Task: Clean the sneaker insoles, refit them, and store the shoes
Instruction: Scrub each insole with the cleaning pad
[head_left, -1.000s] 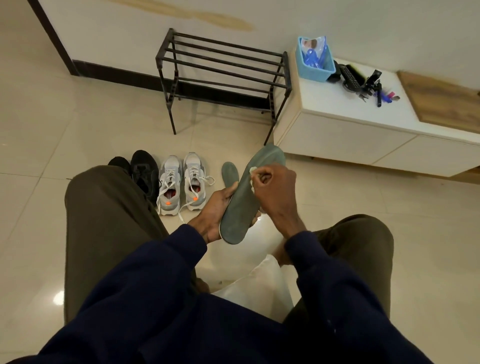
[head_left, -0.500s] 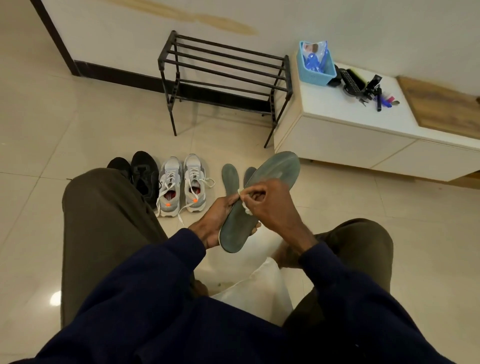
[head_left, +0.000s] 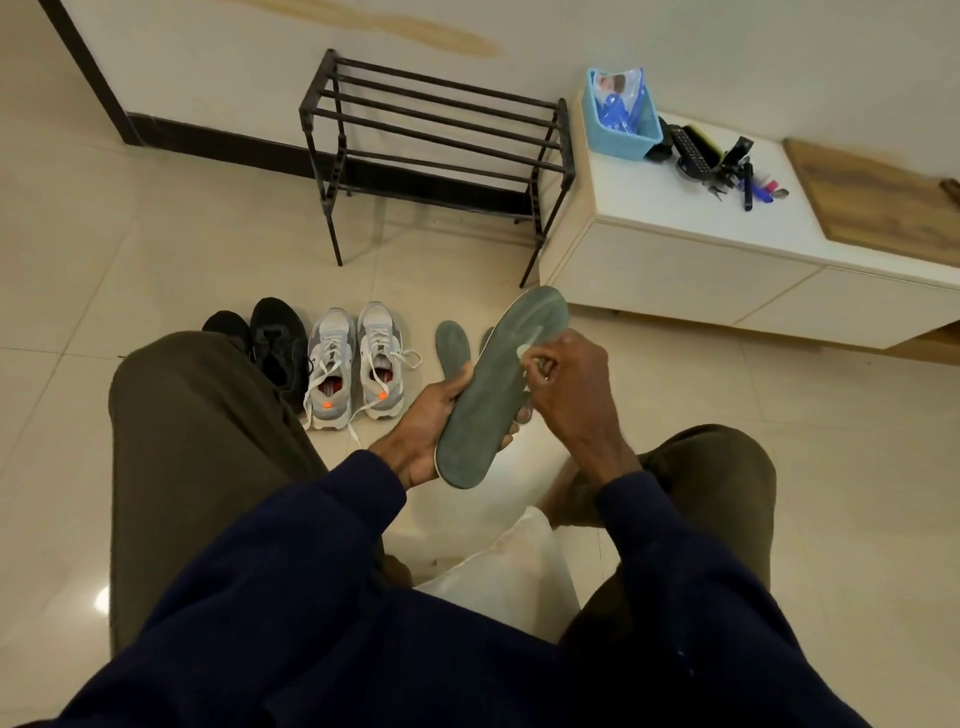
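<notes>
Head view, progress. The person sits on the floor with the insole (head_left: 493, 389) held between the knees. The left hand (head_left: 421, 431) supports it from beneath at the heel half, fingers (head_left: 511, 423) curled round its far edge. The right hand (head_left: 566, 384) has its fingers pinched shut on a small pale wipe (head_left: 525, 351), pressed to the insole's upper surface towards the toe. Judged stage: cleaning is under way on this insole, not finished. A second insole (head_left: 452, 345) lies on the floor just beside the grey sneakers (head_left: 356, 364), and the edge of another shows behind the held one; whether these are cleaned cannot be told. The sneakers stand unlaced-looking and open, with no insole being refitted. A black pair (head_left: 270, 343) stands to their left. The shoe rack (head_left: 436, 140) by the wall holds nothing. Refitting and storing both remain to be done.

Head view, change from the earlier frames. The wiping hand now sits higher on the insole, nearer the toe, than half a second ago. The insole's toe end is tilted further away from the person. The left hand's hold is unchanged. Shoes, floor insoles, rack and the white bench (head_left: 675, 218) have not moved.
</notes>
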